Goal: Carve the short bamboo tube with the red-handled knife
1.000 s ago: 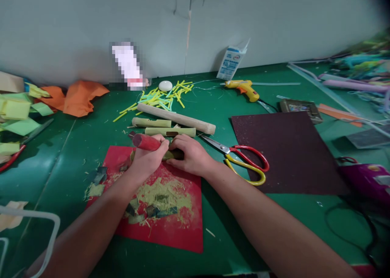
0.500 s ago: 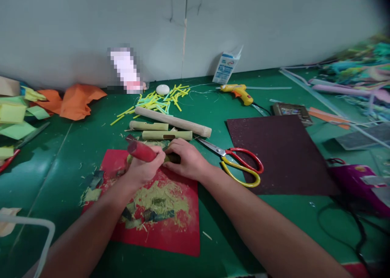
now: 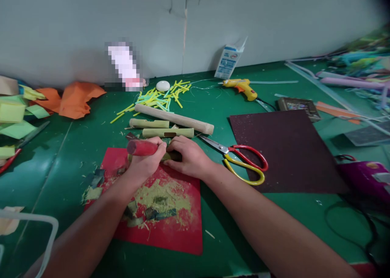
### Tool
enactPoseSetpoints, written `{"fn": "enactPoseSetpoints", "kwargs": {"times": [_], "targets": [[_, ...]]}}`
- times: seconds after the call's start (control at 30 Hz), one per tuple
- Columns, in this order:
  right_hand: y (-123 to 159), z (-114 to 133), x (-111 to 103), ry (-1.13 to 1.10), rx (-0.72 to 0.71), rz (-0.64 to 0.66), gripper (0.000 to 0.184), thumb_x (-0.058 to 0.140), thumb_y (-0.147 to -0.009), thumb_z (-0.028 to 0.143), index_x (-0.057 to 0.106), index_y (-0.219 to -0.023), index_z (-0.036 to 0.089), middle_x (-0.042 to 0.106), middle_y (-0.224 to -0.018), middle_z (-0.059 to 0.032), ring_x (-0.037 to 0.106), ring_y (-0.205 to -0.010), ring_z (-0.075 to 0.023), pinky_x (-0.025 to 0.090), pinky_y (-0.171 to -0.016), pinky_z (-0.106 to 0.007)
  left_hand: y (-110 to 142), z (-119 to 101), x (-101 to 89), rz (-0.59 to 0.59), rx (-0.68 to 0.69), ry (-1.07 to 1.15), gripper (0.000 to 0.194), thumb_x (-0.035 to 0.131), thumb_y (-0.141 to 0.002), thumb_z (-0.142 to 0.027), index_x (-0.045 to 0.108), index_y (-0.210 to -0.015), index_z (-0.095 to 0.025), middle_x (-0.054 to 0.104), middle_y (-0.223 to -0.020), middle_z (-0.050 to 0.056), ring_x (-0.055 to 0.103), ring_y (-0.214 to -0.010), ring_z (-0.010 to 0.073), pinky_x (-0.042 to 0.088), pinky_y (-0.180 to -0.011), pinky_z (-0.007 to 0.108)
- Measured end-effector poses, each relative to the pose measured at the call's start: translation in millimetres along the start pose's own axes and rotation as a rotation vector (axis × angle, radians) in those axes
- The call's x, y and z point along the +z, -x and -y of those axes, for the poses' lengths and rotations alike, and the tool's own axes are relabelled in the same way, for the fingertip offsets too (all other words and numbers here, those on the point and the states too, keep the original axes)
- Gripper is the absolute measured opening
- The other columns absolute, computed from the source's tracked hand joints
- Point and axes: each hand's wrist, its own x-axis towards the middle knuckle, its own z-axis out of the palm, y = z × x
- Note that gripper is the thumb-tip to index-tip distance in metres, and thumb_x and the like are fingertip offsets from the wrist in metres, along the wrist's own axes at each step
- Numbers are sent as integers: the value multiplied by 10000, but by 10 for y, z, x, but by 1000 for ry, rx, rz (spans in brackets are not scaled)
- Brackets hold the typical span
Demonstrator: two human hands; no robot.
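Note:
My left hand (image 3: pixel 148 161) is closed around a red-handled tool (image 3: pixel 141 147); its working end is hidden by the fingers. My right hand (image 3: pixel 190 158) presses down on a short bamboo tube (image 3: pixel 174 155), gripping it with thumb and fingers, and most of the tube is covered. Both hands meet over the far part of a red mat (image 3: pixel 185 243), which is strewn with bamboo shavings (image 3: pixel 175 196) and dark peeled pieces. Just beyond the hands lie a notched bamboo tube (image 3: pixel 154 124), another with a rectangular slot (image 3: pixel 167 133), and a longer pale stick (image 3: pixel 176 118).
Scissors (image 3: pixel 233 153) with red and yellow handles lie right of my hands, partly on a dark square board (image 3: pixel 289 152). Farther back are a yellow glue gun (image 3: pixel 243 87), a drink carton (image 3: pixel 229 61) and cut yellow straws (image 3: pixel 155 101). Orange paper (image 3: pixel 77 101) sits left; a purple device (image 3: pixel 367 176) right.
The red handle has swung to lie more level, with my left hand turning slightly. My right hand stays on the bamboo. The whole view has shifted a little.

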Motion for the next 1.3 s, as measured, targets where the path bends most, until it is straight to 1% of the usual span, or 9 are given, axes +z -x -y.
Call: {"fn": "enactPoseSetpoints", "kwargs": {"times": [0.13, 0.2, 0.3, 0.53, 0.67, 0.8, 0.9, 1.0, 1.3], "targets": [[16, 10, 5, 8, -42, -10, 191, 725, -818, 284, 560, -832, 190, 598, -871, -55, 511, -844, -201, 410, -728, -325, 38, 43, -52, 133, 30, -28, 288, 496, -806, -336, 426, -562, -200, 430, -576, -26, 412, -599, 132, 297, -575, 289], [22, 18, 8, 2, -37, -32, 177, 723, -810, 256, 565, -855, 190, 606, -897, -64, 519, -871, -209, 421, -750, -331, 57, 72, -57, 128, 11, 109, 289, 508, -757, -330, 386, -526, -205, 393, -542, -31, 396, -577, 125, 310, -574, 284], [20, 24, 14, -13, -13, -52, 193, 735, -787, 231, 563, -867, 196, 610, -908, -62, 527, -882, -211, 426, -757, -331, 50, 83, -29, 15, 8, 223, 290, 473, -784, -338, 398, -536, -207, 402, -544, -32, 392, -572, 122, 326, -577, 279], [-7, 7, 20, 25, -6, -38, 204, 750, -768, 241, 563, -837, 200, 586, -849, -34, 502, -815, -191, 387, -707, -317, -8, -6, 16, -26, -14, 73, 290, 490, -818, -357, 408, -583, -207, 411, -557, -40, 408, -578, 124, 325, -584, 286], [0, 2, 10, 29, -14, -34, 195, 746, -788, 261, 570, -835, 192, 596, -863, -46, 505, -824, -196, 395, -720, -323, 22, 30, -3, 26, -2, 12, 288, 489, -811, -369, 444, -580, -203, 447, -572, -30, 429, -604, 133, 321, -589, 291], [6, -1, -2, 3, -33, -33, 160, 722, -810, 247, 592, -881, 188, 630, -915, -66, 534, -879, -207, 423, -771, -335, 49, 74, -9, 98, -5, 146, 283, 497, -753, -348, 397, -530, -204, 393, -542, -33, 388, -572, 121, 319, -569, 281], [3, -1, -3, 0, -11, -39, 179, 737, -792, 244, 595, -889, 192, 639, -916, -61, 550, -886, -210, 426, -777, -339, 33, 51, -10, 37, 11, 217, 290, 470, -779, -348, 385, -540, -209, 382, -538, -36, 378, -558, 116, 320, -559, 277], [-5, 3, -3, 26, 10, -38, 190, 750, -779, 253, 593, -865, 190, 635, -892, -55, 546, -867, -208, 413, -756, -334, 7, 9, -1, -9, 7, 147, 281, 481, -811, -349, 407, -581, -207, 415, -564, -37, 406, -582, 120, 336, -576, 273], [-17, -3, -6, 40, 7, -19, 195, 752, -792, 278, 580, -822, 192, 608, -850, -41, 510, -823, -195, 378, -718, -322, -11, -12, 27, 11, -2, 81, 285, 483, -824, -346, 394, -592, -207, 406, -579, -37, 411, -596, 121, 339, -586, 275]]}}
